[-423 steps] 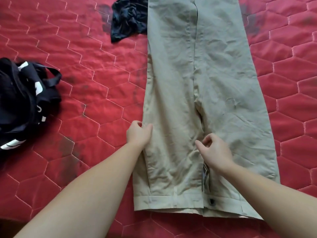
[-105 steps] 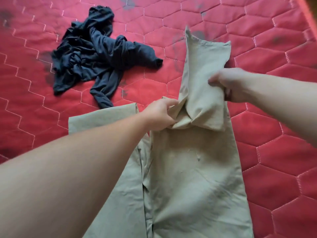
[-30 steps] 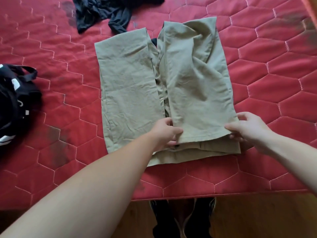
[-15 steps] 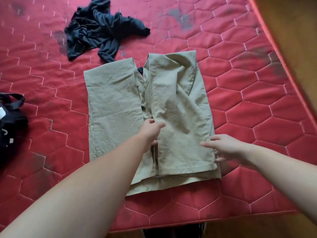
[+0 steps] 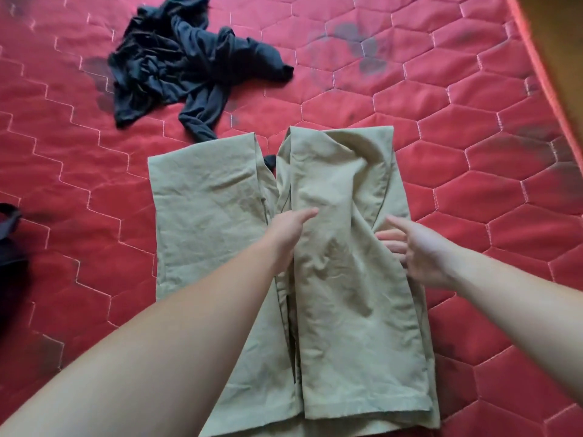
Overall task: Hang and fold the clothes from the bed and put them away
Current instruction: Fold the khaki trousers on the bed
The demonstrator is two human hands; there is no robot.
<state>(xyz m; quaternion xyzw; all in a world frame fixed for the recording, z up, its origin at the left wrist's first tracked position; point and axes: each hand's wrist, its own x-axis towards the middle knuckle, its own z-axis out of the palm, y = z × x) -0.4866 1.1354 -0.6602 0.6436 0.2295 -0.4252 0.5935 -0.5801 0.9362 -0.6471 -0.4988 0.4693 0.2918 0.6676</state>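
My left hand (image 5: pixel 288 227) and right hand (image 5: pixel 419 250) lie flat and released on the trousers (image 5: pixel 340 247); a careless push could undo the fold.

Khaki trousers (image 5: pixel 331 247) folded flat; dark garment (image 5: pixel 176 64) crumpled beyond.

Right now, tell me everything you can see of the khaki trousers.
The khaki trousers are creased woven cloth lying flat on the red quilted mattress, both legs folded back toward the waist. The left hand reaches into the gap between the legs; the right hand touches the right edge with straight fingers.
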